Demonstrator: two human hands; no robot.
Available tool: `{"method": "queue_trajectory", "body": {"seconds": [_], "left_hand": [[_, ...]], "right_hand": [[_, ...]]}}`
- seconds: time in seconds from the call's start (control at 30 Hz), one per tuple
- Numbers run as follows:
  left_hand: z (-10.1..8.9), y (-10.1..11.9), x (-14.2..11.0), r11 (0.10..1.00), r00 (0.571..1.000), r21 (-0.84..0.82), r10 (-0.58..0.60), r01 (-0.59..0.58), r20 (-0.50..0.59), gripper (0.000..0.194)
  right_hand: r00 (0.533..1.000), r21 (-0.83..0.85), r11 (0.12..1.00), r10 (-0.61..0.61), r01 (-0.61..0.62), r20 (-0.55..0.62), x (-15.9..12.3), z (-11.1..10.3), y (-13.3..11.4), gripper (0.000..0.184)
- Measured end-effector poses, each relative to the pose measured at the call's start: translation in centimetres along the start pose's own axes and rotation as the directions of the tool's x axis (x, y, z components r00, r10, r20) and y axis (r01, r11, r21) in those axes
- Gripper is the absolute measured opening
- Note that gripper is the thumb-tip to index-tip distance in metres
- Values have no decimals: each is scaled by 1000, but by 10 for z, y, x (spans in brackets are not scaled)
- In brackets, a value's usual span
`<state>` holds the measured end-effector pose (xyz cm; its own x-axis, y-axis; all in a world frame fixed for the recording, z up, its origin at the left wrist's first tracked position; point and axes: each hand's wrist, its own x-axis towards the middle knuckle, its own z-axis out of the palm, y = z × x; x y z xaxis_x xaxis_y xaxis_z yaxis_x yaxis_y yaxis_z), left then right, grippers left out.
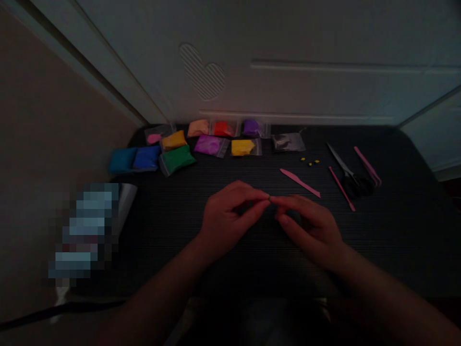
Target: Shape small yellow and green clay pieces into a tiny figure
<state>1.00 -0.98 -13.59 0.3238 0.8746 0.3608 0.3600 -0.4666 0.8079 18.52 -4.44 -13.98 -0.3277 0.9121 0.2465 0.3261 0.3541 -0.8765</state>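
My left hand (230,211) is closed, thumb and index finger pinching a tiny greenish piece (270,198) that looks like modelling clay. The tip of my right index finger touches this piece from the right. The thumb of my right hand (311,228) stays apart from that finger, with the other fingers curled. Beyond my right hand lies a pink modelling knife (300,182). Behind it are a few tiny black-and-yellow pieces (309,164). Most of the pinched piece is hidden by the fingertips.
Bags of coloured clay, including green (178,159), yellow (243,147) and black (288,142), line the back of the dark table (173,202). Scissors (344,168), a thin pink tool (341,188) and pink tweezers (367,166) lie right. A pixelated object (86,230) stands left.
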Motion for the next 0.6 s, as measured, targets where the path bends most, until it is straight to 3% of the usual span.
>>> {"method": "queue_trajectory", "body": {"seconds": [0.6], "left_hand": [[-1, 1, 0, 999, 1000, -13, -30, 30, 8, 10]], "right_hand": [[1000, -15, 1000, 6, -6, 0, 1, 0, -1, 33]]}}
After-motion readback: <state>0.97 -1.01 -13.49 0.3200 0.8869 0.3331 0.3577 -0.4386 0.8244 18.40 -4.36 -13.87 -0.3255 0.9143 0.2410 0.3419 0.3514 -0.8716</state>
